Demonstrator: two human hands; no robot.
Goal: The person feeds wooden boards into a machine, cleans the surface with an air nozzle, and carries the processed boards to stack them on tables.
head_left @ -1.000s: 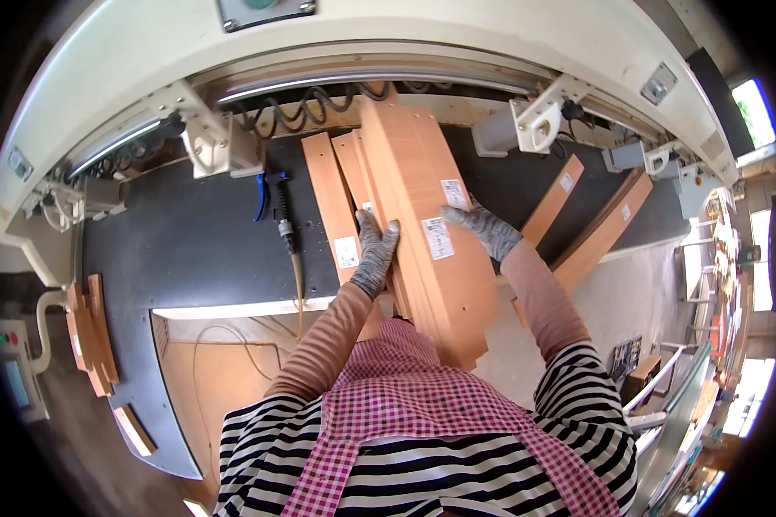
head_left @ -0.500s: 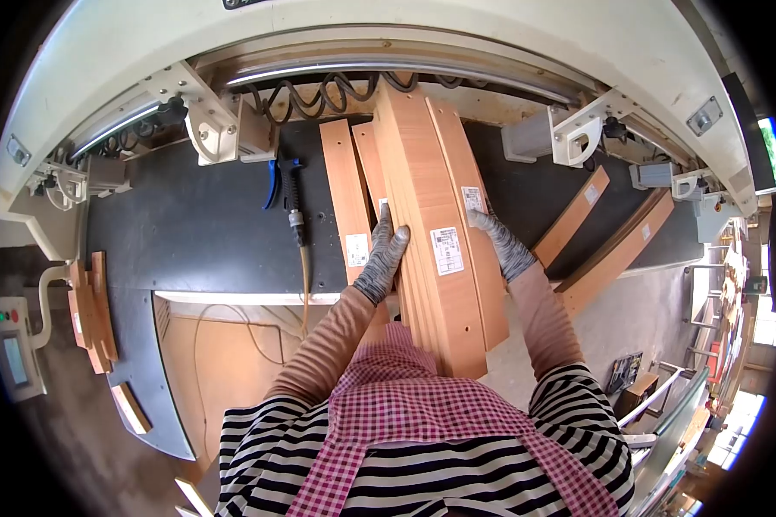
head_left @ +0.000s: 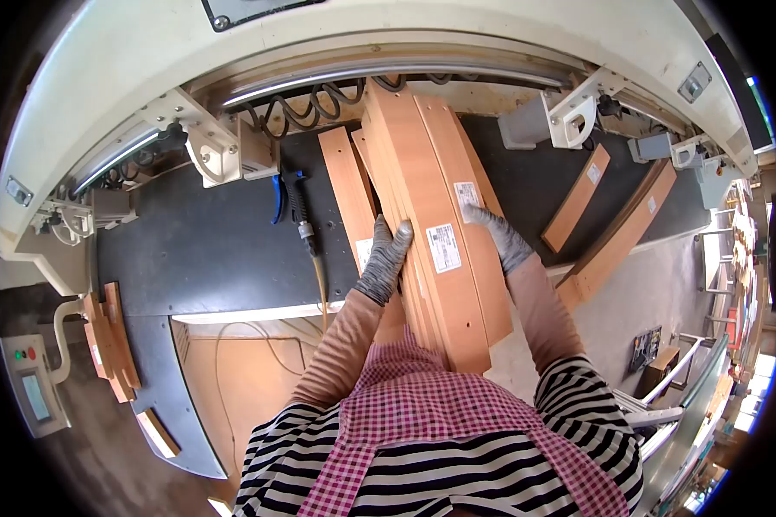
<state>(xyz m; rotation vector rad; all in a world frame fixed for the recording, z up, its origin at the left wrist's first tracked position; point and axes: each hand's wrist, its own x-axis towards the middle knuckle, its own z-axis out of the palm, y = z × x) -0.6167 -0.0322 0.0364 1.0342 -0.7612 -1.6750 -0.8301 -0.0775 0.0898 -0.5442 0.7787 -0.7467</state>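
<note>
Stack of wooden boards (head_left: 418, 185) lies lengthwise over the counter (head_left: 207, 250), its near end projecting past the front edge toward the checked apron (head_left: 440, 405). Several layers show along the left side; a labelled board (head_left: 444, 155) lies along the right.

Hands: both gloved, holding the stack between them. Left hand (head_left: 386, 257) bears on the layered left edges, thumb up. Right hand (head_left: 502, 237) curls at the right edge, thumb near the paper label (head_left: 466, 195); fingers below are hidden.

Handling, judged: stiff, fairly heavy as a bundle, light singly. Faces look smooth, so layers probably slide over one another; corners could chip and labels scuff. Best hold: both long edges near mid-length, squeezing inward with support from beneath, since the overhanging end may tip. Keep thumbs off the labels.

Nearby: loose board (head_left: 347, 185) just left; air gun (head_left: 297, 207) farther left.
</note>
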